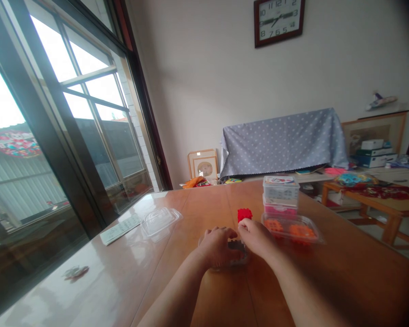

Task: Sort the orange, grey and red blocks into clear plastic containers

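Touching red toy bricks point(244, 215), seemingly

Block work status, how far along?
Done: a red studded block mass already stands built up, just beyond the right hand. In hand: the left hand and right hand meet over dark pieces. Left: orange pieces lie in a clear tray, beside a clear box stacked on a pink box.

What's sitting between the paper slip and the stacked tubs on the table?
In the head view, a clear plastic lid lies nearest the paper slip, and a red brick piece sits closer to the stacked tubs.
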### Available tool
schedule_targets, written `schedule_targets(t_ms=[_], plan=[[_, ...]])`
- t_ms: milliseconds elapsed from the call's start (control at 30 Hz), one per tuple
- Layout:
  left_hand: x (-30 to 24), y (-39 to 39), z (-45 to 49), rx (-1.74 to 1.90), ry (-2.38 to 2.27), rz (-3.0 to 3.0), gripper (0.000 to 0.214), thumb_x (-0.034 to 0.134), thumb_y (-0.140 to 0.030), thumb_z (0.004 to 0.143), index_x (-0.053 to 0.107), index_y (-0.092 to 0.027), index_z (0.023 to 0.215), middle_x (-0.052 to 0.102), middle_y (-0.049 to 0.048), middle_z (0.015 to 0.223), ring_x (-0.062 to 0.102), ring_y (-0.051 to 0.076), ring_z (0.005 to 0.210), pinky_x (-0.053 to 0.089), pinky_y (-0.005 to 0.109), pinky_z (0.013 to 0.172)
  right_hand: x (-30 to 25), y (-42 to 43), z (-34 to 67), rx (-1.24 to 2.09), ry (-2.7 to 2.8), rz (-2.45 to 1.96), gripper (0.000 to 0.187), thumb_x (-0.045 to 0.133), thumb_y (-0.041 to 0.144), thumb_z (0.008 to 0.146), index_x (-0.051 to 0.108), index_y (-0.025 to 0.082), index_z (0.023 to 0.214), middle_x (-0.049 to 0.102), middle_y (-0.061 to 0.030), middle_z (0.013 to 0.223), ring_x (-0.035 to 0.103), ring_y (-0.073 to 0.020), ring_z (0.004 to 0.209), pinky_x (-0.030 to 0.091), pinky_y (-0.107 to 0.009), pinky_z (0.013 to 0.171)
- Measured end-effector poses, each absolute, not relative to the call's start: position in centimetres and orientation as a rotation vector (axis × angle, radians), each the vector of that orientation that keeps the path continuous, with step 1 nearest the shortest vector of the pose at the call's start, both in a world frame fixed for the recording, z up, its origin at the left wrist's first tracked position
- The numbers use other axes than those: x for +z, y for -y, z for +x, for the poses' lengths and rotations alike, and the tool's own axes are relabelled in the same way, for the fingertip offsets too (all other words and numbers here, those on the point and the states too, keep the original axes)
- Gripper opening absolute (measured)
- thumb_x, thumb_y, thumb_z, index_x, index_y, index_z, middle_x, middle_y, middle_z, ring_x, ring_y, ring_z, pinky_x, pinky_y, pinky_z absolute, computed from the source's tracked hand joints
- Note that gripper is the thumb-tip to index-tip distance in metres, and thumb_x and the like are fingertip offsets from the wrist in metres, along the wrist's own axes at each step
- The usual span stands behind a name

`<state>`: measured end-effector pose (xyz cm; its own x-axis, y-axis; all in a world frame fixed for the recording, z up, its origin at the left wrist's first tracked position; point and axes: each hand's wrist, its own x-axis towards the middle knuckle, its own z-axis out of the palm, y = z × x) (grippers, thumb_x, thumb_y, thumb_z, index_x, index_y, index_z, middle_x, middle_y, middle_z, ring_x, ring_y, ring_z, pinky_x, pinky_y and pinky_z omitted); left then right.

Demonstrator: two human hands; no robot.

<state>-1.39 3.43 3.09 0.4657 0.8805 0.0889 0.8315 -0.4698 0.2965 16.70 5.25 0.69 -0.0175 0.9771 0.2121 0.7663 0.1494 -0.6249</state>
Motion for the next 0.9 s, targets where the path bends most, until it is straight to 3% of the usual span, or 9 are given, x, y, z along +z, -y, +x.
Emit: schedule_targets(t_ms=[233,533,767,900], plan=[[3.1,-3.8,-1.3,0.356,-1.424,2.567,0.047,0.077,-0.053,0.071,0.069,-0.033,0.113,0.073,0.0014,0.117,0.062,0.032,0.108,0.040,0.043,0.094,0.8,-5.2,16.7,0.476,1.811,-1.660,0.024,0.051,0.030,0.092,0.064,0.022,0.073,0.068,-0.0003,0.070,0.054,-0.0141,0.066,0.021,-0.028,0.058],[3.6,-3.9,-0.9,0.353,-1.422,2.630,0.029,0.073,-0.041,0.074,0.071,-0.028,0.100,0.077,0.0010,0.098,0.068,0.027,0.092,0.039,0.039,0.093,0.7,-5.3,16.8,0.507,1.797,-1.634,0.027,0.052,0.037,0.094,0.068,0.023,0.078,0.071,-0.0013,0.073,0.058,-0.0152,0.067,0.024,-0.027,0.058],[5.0,-3.3,-3.3,0.607,-1.480,2.522,0.035,0.074,-0.043,0.078,0.070,-0.031,0.110,0.076,-0.0013,0.102,0.067,0.026,0.099,0.039,0.039,0.096,0.1,-5.6,16.9,0.499,1.803,-1.625,0.027,0.052,0.041,0.093,0.067,0.023,0.080,0.070,-0.0017,0.073,0.058,-0.0157,0.066,0.025,-0.026,0.057],[5.4,-2.2,-5.7,0.666,-1.534,2.471,0.030,0.075,-0.038,0.079,0.071,-0.030,0.107,0.075,-0.0024,0.100,0.064,0.024,0.100,0.041,0.037,0.095,-0.1,-5.8,16.9,0.471,1.826,-1.624,0.028,0.052,0.042,0.094,0.068,0.023,0.080,0.069,-0.0013,0.070,0.058,-0.0160,0.066,0.025,-0.027,0.057]])
